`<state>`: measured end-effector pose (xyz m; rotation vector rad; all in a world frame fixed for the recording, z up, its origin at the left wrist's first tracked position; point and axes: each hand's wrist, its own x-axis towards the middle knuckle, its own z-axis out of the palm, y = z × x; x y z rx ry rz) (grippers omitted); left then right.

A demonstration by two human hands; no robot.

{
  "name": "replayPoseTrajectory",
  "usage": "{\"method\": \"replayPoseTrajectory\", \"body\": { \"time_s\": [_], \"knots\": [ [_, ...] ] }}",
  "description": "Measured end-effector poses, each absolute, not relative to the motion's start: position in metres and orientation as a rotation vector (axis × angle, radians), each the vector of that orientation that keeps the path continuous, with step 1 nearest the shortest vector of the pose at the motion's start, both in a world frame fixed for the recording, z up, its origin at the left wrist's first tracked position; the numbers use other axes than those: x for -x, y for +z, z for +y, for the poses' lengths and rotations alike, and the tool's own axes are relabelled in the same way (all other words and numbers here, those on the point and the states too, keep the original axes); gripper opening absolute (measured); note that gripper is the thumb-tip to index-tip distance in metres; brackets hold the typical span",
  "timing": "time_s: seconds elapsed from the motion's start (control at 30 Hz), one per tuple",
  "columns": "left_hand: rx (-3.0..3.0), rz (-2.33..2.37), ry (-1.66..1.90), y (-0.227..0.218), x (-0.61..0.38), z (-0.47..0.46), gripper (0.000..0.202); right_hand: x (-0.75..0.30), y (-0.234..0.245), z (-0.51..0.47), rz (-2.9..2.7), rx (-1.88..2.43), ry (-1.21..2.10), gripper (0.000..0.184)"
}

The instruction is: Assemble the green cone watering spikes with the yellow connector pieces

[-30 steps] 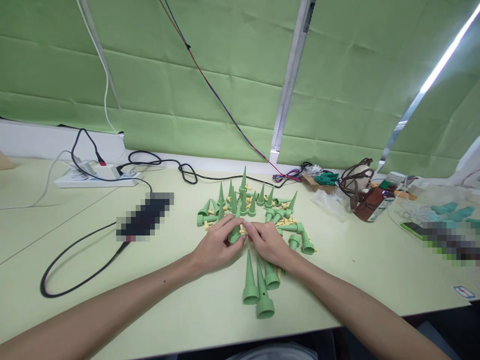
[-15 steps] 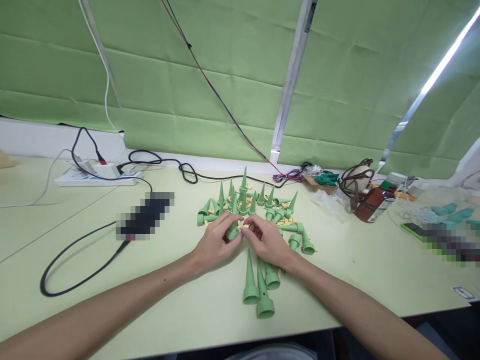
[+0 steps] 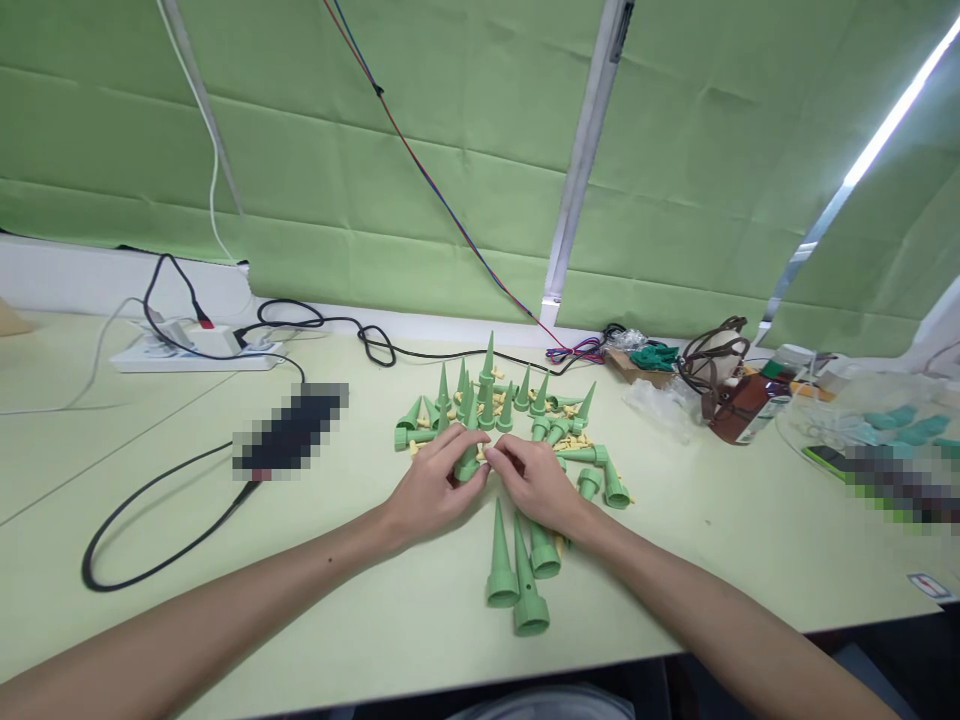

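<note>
My left hand (image 3: 435,478) is closed around a green plastic watering spike (image 3: 469,462), held with its point up. The thumb and fingers of my right hand (image 3: 536,480) pinch at the side of that spike. A small yellow valve (image 3: 482,452) shows between the fingertips, mostly covered by them. Two green spikes (image 3: 500,565) lie in front of my hands, points away from me, with another partly under my right wrist. Behind my hands stand several upright green spikes (image 3: 488,370), with more lying among loose yellow valves (image 3: 574,443).
To the left, a blurred dark device (image 3: 289,435) with a black cable lies near a white power strip (image 3: 199,350). On the right are a brown bottle (image 3: 757,400), clear plastic bags (image 3: 664,408) and a green-edged phone-like object (image 3: 825,460). The table's front edge runs below my forearms.
The fingers of my right hand have shifted slightly at the spike's side, and less of the yellow valve shows. My left hand keeps its hold on the spike.
</note>
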<state>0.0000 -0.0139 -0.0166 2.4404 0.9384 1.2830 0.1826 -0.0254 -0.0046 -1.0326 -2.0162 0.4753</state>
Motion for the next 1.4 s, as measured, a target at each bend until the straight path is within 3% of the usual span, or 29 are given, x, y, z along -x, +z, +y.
{"method": "replayPoseTrajectory", "body": {
  "time_s": [0.33,1.0,1.23,1.4],
  "knots": [
    [-2.431,0.973,1.281,-0.0154,0.0001,-0.0138,0.022,-0.1837,-0.0050,-0.0275,-2.030,0.994,0.522,0.016],
    [-2.440,0.951,1.247,-0.0170,0.0011,-0.0132,0.022,-0.1829,-0.0055,-0.0250,-2.037,1.037,0.489,0.039],
    [-2.431,0.971,1.276,-0.0155,0.0003,-0.0142,0.025,-0.1832,-0.0044,-0.0271,-2.015,1.049,0.516,0.024],
    [-2.437,0.972,1.276,-0.0159,0.0002,-0.0135,0.024,-0.1836,-0.0043,-0.0276,-2.053,1.028,0.499,0.025]
  ]
}}
